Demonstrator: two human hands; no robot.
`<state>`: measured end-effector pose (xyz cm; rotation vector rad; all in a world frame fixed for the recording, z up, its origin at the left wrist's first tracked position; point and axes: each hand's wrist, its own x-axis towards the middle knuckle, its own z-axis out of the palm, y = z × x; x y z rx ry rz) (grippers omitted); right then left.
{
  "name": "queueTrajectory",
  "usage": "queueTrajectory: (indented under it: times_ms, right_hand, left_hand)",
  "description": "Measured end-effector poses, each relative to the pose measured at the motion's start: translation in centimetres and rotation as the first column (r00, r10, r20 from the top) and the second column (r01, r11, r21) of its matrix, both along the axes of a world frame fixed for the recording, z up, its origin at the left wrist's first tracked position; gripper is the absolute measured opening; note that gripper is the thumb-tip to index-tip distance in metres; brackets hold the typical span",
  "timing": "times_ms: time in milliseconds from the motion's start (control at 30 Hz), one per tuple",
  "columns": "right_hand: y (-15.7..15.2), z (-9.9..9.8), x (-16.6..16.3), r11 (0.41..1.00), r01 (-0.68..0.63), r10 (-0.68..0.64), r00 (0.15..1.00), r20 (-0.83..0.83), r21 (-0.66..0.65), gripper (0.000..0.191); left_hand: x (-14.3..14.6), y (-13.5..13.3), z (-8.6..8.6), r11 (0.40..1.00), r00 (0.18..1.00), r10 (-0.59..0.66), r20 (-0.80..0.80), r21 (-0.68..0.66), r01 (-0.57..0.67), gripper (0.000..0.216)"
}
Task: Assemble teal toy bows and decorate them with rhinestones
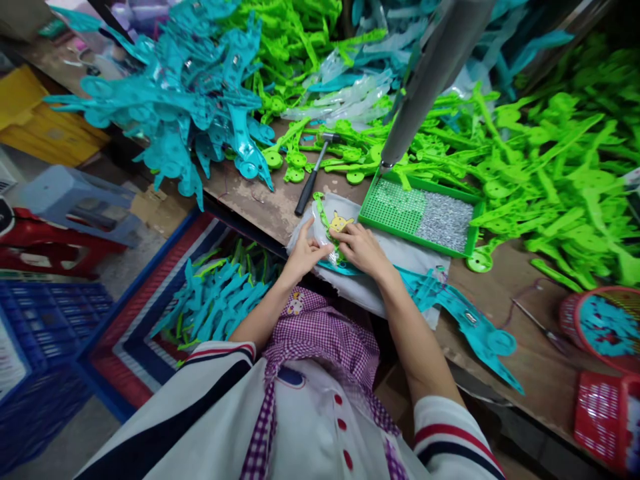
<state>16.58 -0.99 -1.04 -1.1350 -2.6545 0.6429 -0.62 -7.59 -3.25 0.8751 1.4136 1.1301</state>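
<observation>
Over a grey cloth [420,261] with a yellow cartoon figure, my two hands work close together at a clear plastic part [323,235] and a slim lime-green plastic part [321,207]. My left hand [301,255] grips the clear part from the left, thumb over its lower end. Bent over the lower end of the green part are the fingers of my right hand [365,250], which partly hide it. A turquoise plastic part [470,313] extends from below my right hand and under the forearm. Just beyond the hands, a green tray [415,245] contains many small silvery pieces.
A hammer [311,183] lies beyond my hands. Turquoise parts [185,100] and lime-green parts [550,180] are heaped around the bench. A grey post [425,87] slants down behind the tray. A screwdriver [545,330] and red baskets [597,407] are at right; a crate [145,333] stands at lower left.
</observation>
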Motion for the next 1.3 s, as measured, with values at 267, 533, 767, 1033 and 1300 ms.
queueTrajectory:
  times_ms: [267, 533, 767, 1033, 1300]
  right_hand:
    - [0.0, -0.4, -0.1, 1.0, 0.0, 0.0, 1.0, -0.006, 0.015, 0.047]
    - [0.1, -0.6, 0.1, 1.0, 0.01, -0.011, 0.999, -0.043, -0.014, 0.048]
    - [0.1, -0.6, 0.1, 0.999, 0.02, -0.024, 0.997, -0.074, -0.046, 0.048]
    - [0.4, -1.1, 0.2, 0.992, 0.0, -0.017, 0.991, -0.132, -0.127, 0.049]
    - [0.3, -1.1, 0.2, 0.995, -0.002, -0.009, 0.993, -0.114, -0.1, 0.049]
  left_hand:
    - [-1.0, 0.3, 0.6, 0.994, 0.994, -0.1, -0.035, 0.033, 0.101, 0.095]
    - [-1.4, 2.0, 1.6, 0.986, 0.987, -0.16, 0.029, -0.047, 0.161, 0.096]
    - [0.1, -0.1, 0.5, 0.994, 0.994, 0.1, -0.037, 0.041, -0.098, 0.089]
    - [-1.6, 1.1, 0.9, 0.999, 0.993, 0.029, 0.118, 0.013, -0.031, 0.088]
    - [-1.2, 1.9, 0.3, 0.999, 1.0, -0.007, 0.023, 0.041, 0.006, 0.087]
